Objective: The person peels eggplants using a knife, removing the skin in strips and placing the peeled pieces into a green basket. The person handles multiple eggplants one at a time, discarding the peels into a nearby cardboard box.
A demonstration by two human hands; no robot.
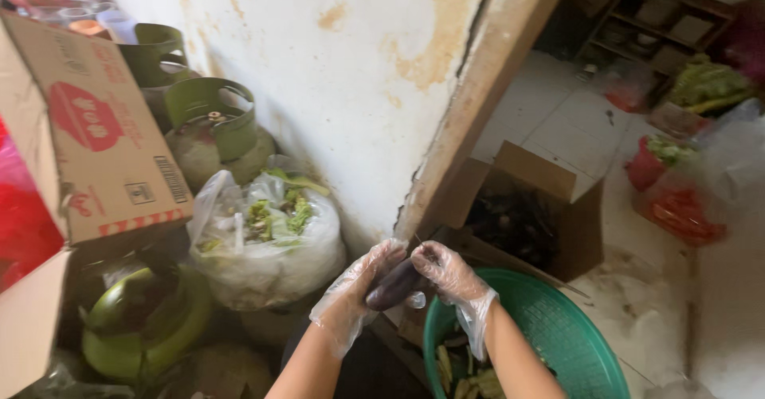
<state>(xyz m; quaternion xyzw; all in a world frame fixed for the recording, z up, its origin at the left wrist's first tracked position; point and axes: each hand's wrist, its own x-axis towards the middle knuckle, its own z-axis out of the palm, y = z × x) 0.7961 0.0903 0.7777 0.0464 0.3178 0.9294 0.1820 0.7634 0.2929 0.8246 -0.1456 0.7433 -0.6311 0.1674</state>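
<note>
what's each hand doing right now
Left hand, in a clear plastic glove: closed on the dark purple eggplant.
Right hand, gloved too: closed on the same eggplant's other end.

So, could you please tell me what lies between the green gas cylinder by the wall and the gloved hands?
In the head view, a clear plastic bag of leafy greens sits between the green gas cylinder and the gloved hands, left and right, which hold a dark purple eggplant.

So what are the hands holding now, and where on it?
A dark purple eggplant, gripped by both gloved hands: left hand around its lower end, right hand on its upper end, above the green basket.
</note>
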